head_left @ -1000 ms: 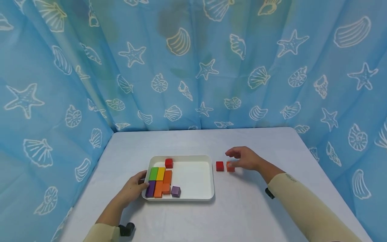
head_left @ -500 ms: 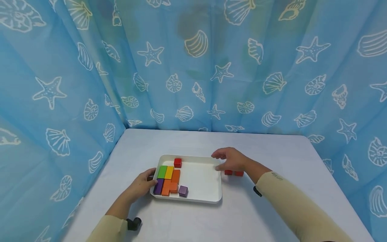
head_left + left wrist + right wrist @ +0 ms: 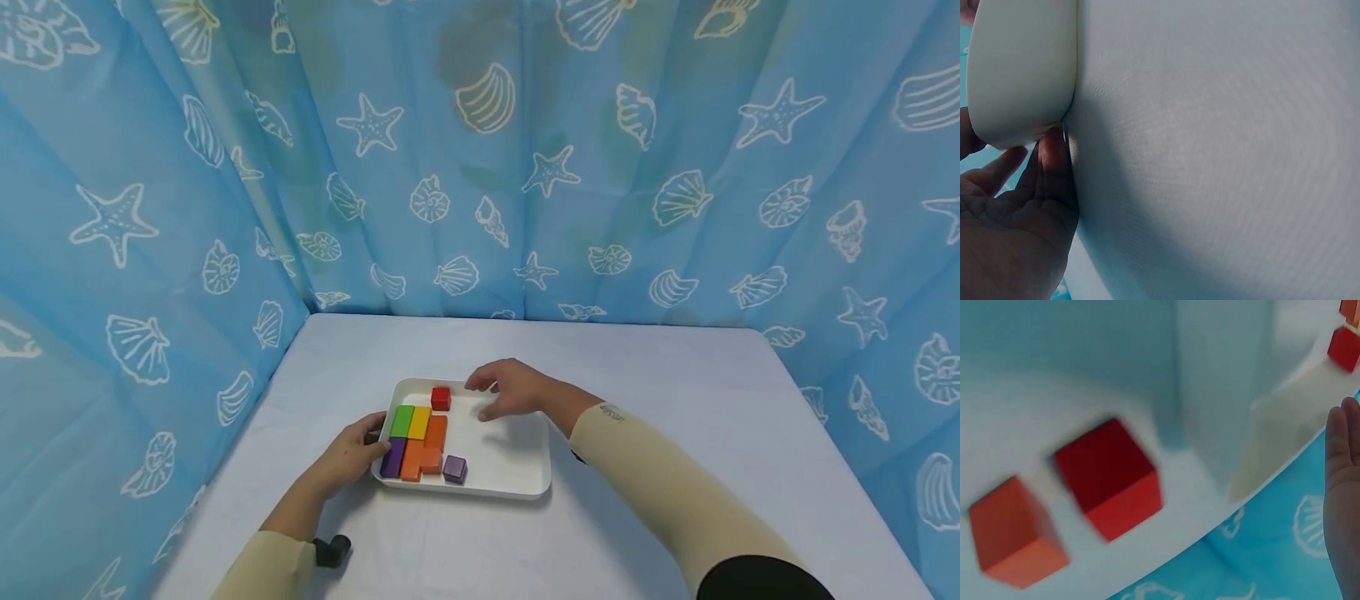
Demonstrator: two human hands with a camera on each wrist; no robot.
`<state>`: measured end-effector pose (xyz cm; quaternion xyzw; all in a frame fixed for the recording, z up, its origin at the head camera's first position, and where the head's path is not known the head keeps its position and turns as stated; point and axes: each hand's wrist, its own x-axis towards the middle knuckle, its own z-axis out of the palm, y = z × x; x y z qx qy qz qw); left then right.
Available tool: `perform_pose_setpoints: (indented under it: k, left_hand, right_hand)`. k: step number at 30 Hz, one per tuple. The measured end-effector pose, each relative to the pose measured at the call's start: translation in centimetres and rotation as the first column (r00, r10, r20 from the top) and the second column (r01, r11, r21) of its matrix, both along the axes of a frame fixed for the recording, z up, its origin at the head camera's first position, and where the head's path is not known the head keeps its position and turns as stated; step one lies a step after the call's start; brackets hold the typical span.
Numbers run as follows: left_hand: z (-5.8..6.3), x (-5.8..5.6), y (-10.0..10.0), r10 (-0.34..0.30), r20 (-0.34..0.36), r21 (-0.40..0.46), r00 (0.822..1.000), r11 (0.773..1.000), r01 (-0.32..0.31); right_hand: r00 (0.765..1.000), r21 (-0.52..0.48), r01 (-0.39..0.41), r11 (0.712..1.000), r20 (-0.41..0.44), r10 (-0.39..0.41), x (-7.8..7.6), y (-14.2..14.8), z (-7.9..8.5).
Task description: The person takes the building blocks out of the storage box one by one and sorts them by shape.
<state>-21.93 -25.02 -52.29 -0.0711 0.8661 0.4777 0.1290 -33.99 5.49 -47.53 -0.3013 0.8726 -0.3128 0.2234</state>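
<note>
Head: white tray (image 3: 502, 473) sits just below frame centre on the white table (image 3: 420, 542). Partway along, I'd judge: green block (image 3: 402, 422), yellow block (image 3: 419, 423), dark purple block (image 3: 393, 457) and orange pieces (image 3: 412, 460) butted together in its left part. Red cube (image 3: 441, 398) at the tray's top edge and purple cube (image 3: 454, 469) near its bottom edge sit apart from that group. Left hand (image 3: 347, 460) comes in from lower left, gripping the tray's left rim, thumb over the top. Right hand (image 3: 517, 387) is over the tray's upper right, fingers spread wide from thumb, nothing held; forearm slants in from lower right.

Left wrist: fingertips against the tray's outer underside, left of frame.

Right wrist: second red cube (image 3: 1110, 481) and orange cube (image 3: 1019, 534), lower left, outside the tray. Both left to place, presumably.
</note>
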Motion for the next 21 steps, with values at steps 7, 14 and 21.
perform_pose_setpoints:
  k: [7, 14, 21]
  left_hand:
    - [-0.3, -0.2, 0.0, 0.018, 0.012, 0.002, 1.000, 1.000, -0.018]
    - [-0.2, -0.2, -0.2, 0.025, 0.001, 0.001, 1.000, 1.000, -0.025]
    - [-0.2, 0.2, 0.1, 0.019, -0.018, 0.019, 1.000, 1.000, -0.019]
  right_hand:
    - [0.997, 0.009, -0.078, 0.997, 0.023, 0.078, 1.3, -2.8, -0.7]
    - [0.996, 0.020, -0.088, 0.996, 0.029, 0.087, 1.8, -4.3, -1.0]
    - [0.999, 0.064, -0.008, 0.998, -0.044, 0.011, 0.3, -4.7, -1.6]
